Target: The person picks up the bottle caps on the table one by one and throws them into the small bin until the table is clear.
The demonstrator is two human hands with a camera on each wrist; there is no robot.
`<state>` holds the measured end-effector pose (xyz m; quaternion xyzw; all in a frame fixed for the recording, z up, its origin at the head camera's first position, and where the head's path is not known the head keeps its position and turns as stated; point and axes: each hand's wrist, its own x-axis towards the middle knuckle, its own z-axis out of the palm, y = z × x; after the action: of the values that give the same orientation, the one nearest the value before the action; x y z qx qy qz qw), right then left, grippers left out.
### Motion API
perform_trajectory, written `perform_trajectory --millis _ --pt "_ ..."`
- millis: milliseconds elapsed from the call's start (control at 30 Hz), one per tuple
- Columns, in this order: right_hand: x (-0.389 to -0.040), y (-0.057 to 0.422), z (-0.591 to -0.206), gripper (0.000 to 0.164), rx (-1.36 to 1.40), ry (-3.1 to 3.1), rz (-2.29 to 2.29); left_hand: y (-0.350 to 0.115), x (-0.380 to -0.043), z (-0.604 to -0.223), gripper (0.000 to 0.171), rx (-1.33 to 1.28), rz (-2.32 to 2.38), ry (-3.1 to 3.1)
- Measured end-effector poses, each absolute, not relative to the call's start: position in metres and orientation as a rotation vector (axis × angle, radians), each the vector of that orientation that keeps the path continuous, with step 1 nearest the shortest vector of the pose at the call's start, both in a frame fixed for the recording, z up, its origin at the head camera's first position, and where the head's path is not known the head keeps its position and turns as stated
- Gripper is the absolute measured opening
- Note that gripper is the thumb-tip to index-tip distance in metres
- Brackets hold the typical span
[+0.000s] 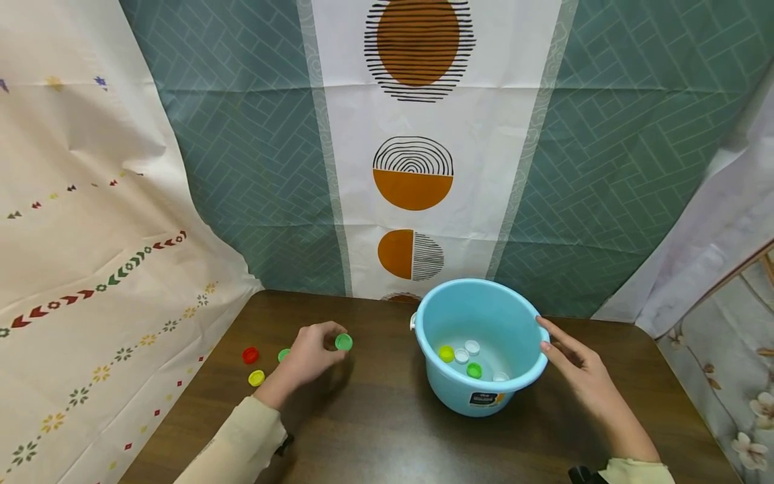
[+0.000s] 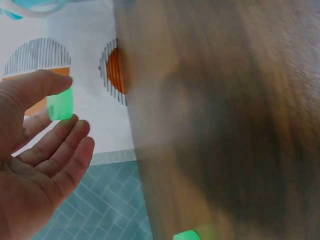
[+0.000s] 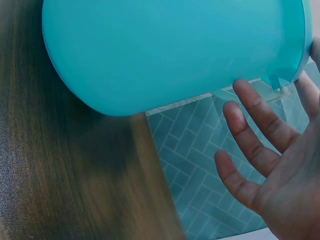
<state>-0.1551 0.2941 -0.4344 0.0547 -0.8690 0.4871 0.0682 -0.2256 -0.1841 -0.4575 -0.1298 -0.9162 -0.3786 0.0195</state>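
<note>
Between thumb and fingertips, my left hand point(image 1: 311, 353) pinches a green bottle cap point(image 1: 343, 342), raised over the table. In the left wrist view the cap point(image 2: 61, 104) shows side-on, with the other fingers loosely bent below it. To the right stands a light blue bucket point(image 1: 444, 383) with yellow, white and green caps on its bottom. My right hand point(image 1: 580, 373) holds the bucket's right rim with thumb and index finger. In the right wrist view its other fingers point(image 3: 250, 150) spread beside the bucket's outer wall point(image 3: 165, 50).
Left of my left hand lie a red cap point(image 1: 250, 355), a yellow cap point(image 1: 256, 378) and another green cap point(image 1: 283, 354), partly hidden by that hand. The brown wooden table point(image 1: 375, 417) ends at a patterned curtain point(image 1: 254, 168) behind, with cloth at both sides.
</note>
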Motion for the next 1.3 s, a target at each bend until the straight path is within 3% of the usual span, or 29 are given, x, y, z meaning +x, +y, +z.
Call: perform_trajectory --millis 633,867,1300 --pt "-0.151 0.292 -0.434 0.047 0.167 -2.642 1.443 -0.173 -0.235 -0.424 0.033 -0.205 -1.458 -2.444" --pt "-0.151 0.292 -0.433 0.047 0.175 -2.632 1.441 -0.158 -0.223 -0.391 0.035 -0.172 -1.632 -2.380" --pt "-0.152 0.292 -0.434 0.047 0.162 -2.626 1.446 -0.136 -0.234 -0.380 0.035 -0.288 -1.749 -2.331"
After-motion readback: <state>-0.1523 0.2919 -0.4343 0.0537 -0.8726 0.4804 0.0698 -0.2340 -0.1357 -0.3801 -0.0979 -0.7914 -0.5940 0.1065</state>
